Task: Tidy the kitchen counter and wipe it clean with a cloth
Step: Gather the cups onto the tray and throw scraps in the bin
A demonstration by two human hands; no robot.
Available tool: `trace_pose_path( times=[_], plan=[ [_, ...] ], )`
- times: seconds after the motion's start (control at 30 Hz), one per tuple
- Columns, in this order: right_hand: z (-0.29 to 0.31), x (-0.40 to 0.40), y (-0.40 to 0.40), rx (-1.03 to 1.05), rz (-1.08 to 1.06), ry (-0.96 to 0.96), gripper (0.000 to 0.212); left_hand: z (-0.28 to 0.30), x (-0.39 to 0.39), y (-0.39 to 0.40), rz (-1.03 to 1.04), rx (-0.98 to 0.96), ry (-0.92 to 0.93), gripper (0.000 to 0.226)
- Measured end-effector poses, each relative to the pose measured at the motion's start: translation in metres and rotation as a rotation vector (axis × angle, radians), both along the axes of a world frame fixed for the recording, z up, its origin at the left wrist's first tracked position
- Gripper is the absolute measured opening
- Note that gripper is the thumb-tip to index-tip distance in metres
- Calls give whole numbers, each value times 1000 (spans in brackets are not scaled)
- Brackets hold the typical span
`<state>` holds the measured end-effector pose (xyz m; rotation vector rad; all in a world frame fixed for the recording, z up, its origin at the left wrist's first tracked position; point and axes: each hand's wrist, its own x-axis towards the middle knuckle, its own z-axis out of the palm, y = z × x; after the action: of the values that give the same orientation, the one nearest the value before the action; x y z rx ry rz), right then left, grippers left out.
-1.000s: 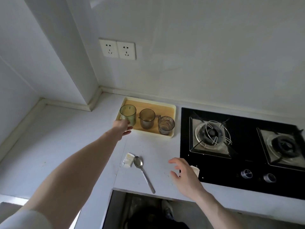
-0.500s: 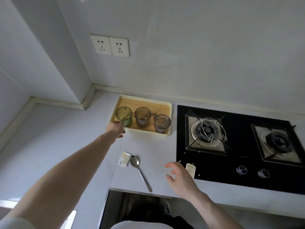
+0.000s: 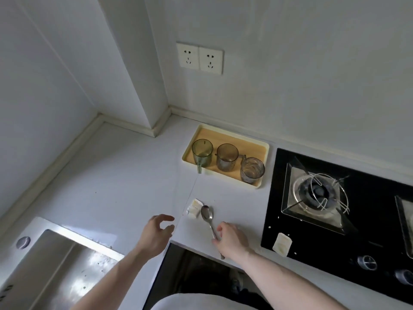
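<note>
A metal spoon (image 3: 207,213) lies on the white counter (image 3: 125,175) near its front edge. My right hand (image 3: 231,241) sits over the spoon's handle, with thumb and fingers pinching it. My left hand (image 3: 156,233) hovers just left of it, fingers loosely curled and holding nothing. A torn white packet (image 3: 194,208) lies beside the spoon's bowl. Further back, a yellow tray (image 3: 264,147) holds a green cup (image 3: 202,151), a brown cup (image 3: 226,156) and a clear cup (image 3: 252,170). No cloth is in view.
A black gas stove (image 3: 380,247) fills the right side, with a second white packet (image 3: 282,244) on its front left corner. A steel sink (image 3: 55,265) is at the lower left. Two wall sockets (image 3: 199,58) sit above the tray.
My left hand has drawn back from the green cup on the tray toward the counter's front. My right hand has moved left onto the spoon's handle.
</note>
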<state>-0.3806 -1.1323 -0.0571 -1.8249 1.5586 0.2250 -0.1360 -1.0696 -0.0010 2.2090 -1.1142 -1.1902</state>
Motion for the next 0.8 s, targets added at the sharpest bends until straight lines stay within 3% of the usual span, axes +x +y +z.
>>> trace_pose_path(
  times=[0.13, 0.27, 0.4, 0.6, 0.8],
  plan=[
    [-8, 13, -3, -31, 37, 59, 13, -4, 2, 27, 71, 5, 10, 21],
    [-12, 17, -7, 2, 71, 89, 12, -5, -1, 40, 99, -2, 13, 20],
    [-6, 5, -11, 53, -25, -103, 17, -1, -2, 39, 84, -2, -7, 21],
    [53, -35, -40, -124, -166, -391, 8, -9, 4, 19, -27, 24, -103, 28],
    [109, -68, -111, -303, -338, -506, 8, -38, 6, 2, -247, 246, -283, 60]
  ],
)
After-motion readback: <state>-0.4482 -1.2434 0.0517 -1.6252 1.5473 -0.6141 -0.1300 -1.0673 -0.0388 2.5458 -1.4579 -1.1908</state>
